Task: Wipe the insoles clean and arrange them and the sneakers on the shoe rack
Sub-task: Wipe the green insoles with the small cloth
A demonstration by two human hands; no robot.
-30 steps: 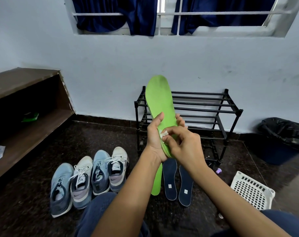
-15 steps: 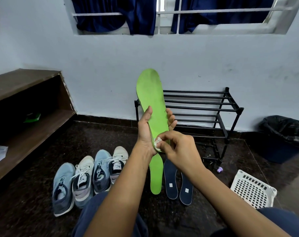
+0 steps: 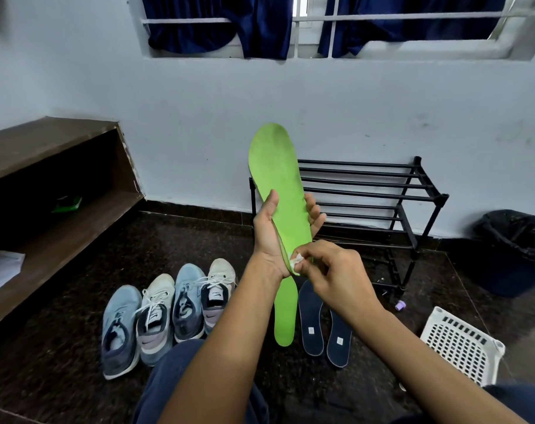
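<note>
Green insole [image 3: 275, 166] stands upright in your left hand [image 3: 269, 237], thumb and fingers curled round its edges, in front of the black shoe rack [image 3: 382, 197]. Your right hand [image 3: 336, 273] pinches a small white wipe [image 3: 296, 263] between thumb and fingertips, pressing it to the insole's lower part.

The one camera sits on my head, wide-angled, looking forward and down. It faces the shoe rack [image 3: 367, 191] from above its top rails, the rack standing against the wall [image 3: 199, 117]. My left hand [image 3: 267, 237] and my right hand [image 3: 336, 273] are close under the lens, in front of the rack. The left holds the green insole [image 3: 275, 166], which hides the rack's left end. The right pinches a white wipe [image 3: 296, 263]. My forearms enter from the bottom edge.
</note>
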